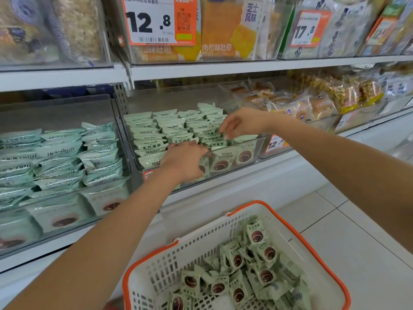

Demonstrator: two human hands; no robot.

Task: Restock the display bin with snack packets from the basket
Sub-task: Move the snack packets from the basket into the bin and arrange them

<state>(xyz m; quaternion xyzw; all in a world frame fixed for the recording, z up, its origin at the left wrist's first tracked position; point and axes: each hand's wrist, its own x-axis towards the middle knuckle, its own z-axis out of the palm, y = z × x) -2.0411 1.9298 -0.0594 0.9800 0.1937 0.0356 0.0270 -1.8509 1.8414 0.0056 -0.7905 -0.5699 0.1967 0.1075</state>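
Pale green snack packets (178,130) being tidied in clear plastic display bin (260,151), front edge: left hand (185,159) fingers curled on a packet, right hand (241,124) pinching another. Next, likely: reaching into white orange-rimmed basket (297,238).

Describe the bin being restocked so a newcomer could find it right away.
Start at the orange-rimmed white basket on the floor. Directly above, on the lower shelf, sits the clear display bin that both hands reach into. Its packets are pale green; the left neighbour's are bluer.
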